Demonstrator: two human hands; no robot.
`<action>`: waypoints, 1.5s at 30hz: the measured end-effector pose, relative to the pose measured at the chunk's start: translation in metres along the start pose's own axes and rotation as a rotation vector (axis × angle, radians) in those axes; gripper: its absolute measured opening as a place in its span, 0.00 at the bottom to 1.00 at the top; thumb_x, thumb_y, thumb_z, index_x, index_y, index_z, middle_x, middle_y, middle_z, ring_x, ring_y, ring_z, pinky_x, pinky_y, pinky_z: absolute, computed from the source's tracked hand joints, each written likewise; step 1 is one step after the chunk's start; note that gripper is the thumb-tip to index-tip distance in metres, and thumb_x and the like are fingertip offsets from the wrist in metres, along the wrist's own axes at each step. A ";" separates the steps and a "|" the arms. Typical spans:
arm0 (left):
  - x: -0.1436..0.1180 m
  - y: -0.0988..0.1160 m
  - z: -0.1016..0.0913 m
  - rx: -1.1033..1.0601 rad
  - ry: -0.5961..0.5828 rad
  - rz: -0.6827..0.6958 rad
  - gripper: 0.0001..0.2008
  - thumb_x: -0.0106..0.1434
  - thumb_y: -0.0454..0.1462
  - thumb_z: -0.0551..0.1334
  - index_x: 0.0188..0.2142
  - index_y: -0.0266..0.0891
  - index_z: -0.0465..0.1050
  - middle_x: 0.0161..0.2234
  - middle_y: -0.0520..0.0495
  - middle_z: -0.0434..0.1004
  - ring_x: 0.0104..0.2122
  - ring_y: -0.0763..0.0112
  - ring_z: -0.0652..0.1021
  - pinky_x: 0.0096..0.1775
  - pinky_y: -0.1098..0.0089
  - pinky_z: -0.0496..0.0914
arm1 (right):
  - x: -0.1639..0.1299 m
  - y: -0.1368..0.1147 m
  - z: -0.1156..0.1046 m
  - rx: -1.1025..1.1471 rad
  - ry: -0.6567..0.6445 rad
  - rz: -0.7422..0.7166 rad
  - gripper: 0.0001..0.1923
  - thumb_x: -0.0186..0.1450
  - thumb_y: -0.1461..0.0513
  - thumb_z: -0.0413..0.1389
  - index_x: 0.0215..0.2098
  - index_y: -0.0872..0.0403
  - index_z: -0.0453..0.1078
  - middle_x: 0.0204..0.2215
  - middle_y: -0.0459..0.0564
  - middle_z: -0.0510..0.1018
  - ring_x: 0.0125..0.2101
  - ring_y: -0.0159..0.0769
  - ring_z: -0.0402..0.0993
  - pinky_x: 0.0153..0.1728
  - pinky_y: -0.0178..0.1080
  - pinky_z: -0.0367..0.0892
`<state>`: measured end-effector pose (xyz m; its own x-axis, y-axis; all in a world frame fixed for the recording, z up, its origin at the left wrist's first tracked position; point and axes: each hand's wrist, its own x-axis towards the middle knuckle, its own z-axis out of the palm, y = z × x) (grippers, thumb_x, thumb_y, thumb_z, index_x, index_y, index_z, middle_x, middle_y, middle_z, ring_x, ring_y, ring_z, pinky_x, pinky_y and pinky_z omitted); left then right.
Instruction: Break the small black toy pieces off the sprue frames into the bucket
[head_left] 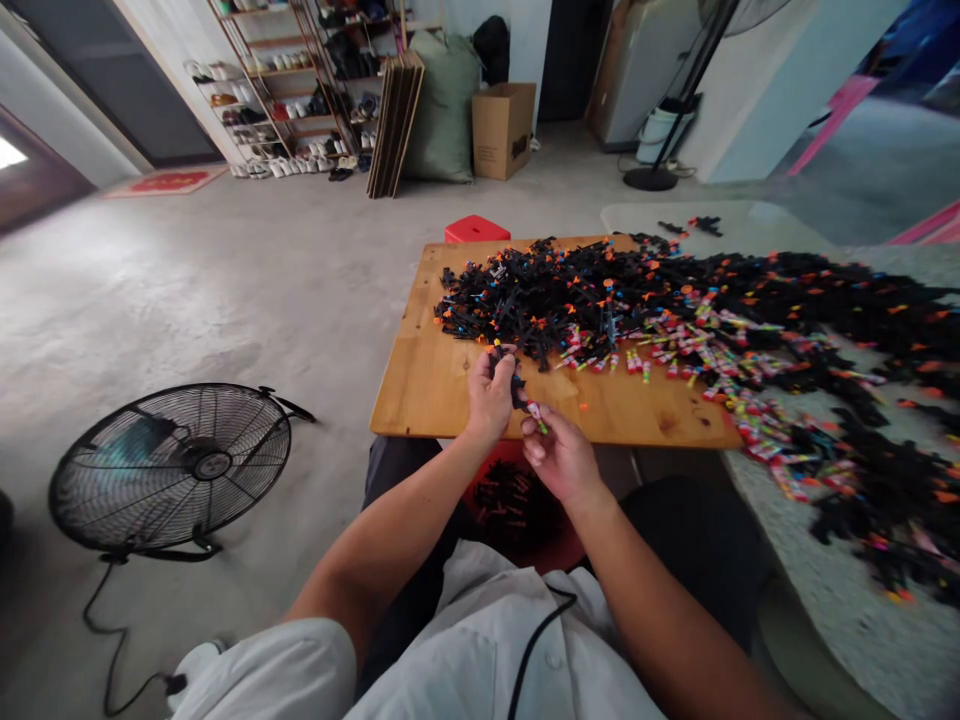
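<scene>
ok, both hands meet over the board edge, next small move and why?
Probably press the small colored piece in the right hand into the black part the left hand holds: the two pieces nearly touch, apparently not yet joined.

Black fan (171,466) on grey floor, left. Red stool (476,229) behind wooden table (427,385). Brown box (502,128) beside green sack (444,105). Shoe rack (289,85) by far wall.

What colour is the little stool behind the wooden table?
Bright red: the small square plastic stool peeks out behind the wooden table. The head view shows it.
</scene>
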<state>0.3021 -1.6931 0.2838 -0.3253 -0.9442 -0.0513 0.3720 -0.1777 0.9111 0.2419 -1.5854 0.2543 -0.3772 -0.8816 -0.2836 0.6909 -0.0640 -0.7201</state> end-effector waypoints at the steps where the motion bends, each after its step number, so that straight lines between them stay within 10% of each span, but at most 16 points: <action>1: 0.000 -0.001 0.000 0.000 0.002 0.007 0.08 0.67 0.41 0.65 0.44 0.40 0.73 0.29 0.55 0.70 0.19 0.79 0.68 0.21 0.75 0.64 | 0.000 0.000 0.000 -0.017 -0.007 -0.015 0.18 0.56 0.52 0.70 0.39 0.51 0.73 0.24 0.42 0.78 0.14 0.25 0.60 0.13 0.31 0.55; 12: -0.002 -0.007 0.000 0.014 0.038 0.027 0.08 0.69 0.42 0.65 0.44 0.41 0.73 0.29 0.55 0.71 0.18 0.80 0.68 0.21 0.76 0.63 | -0.008 0.011 0.004 -0.333 0.099 -0.316 0.18 0.65 0.46 0.64 0.38 0.51 0.72 0.26 0.45 0.79 0.15 0.27 0.66 0.16 0.33 0.61; 27: -0.008 -0.004 0.001 -0.006 0.026 0.020 0.11 0.69 0.44 0.66 0.41 0.40 0.71 0.26 0.57 0.69 0.17 0.81 0.67 0.20 0.77 0.62 | -0.017 0.010 0.009 -0.263 0.057 -0.274 0.17 0.66 0.47 0.64 0.37 0.52 0.71 0.24 0.43 0.77 0.15 0.26 0.65 0.16 0.32 0.61; 38: -0.012 -0.010 -0.003 0.044 0.065 0.134 0.12 0.68 0.45 0.66 0.38 0.41 0.68 0.26 0.58 0.67 0.16 0.82 0.66 0.18 0.77 0.59 | -0.025 0.009 0.003 -0.659 0.030 -0.458 0.16 0.74 0.48 0.57 0.39 0.52 0.74 0.21 0.41 0.74 0.17 0.28 0.67 0.19 0.33 0.62; 45: -0.020 -0.018 0.000 0.024 0.130 0.059 0.13 0.69 0.45 0.64 0.36 0.43 0.63 0.26 0.58 0.66 0.17 0.81 0.65 0.19 0.76 0.58 | -0.030 0.018 0.003 -0.566 -0.009 -0.304 0.18 0.73 0.46 0.57 0.35 0.51 0.70 0.21 0.40 0.71 0.14 0.26 0.60 0.15 0.33 0.58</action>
<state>0.3013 -1.6709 0.2683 -0.1873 -0.9811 -0.0490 0.3660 -0.1160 0.9234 0.2681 -1.5619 0.2517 -0.4979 -0.8671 -0.0106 0.1204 -0.0571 -0.9911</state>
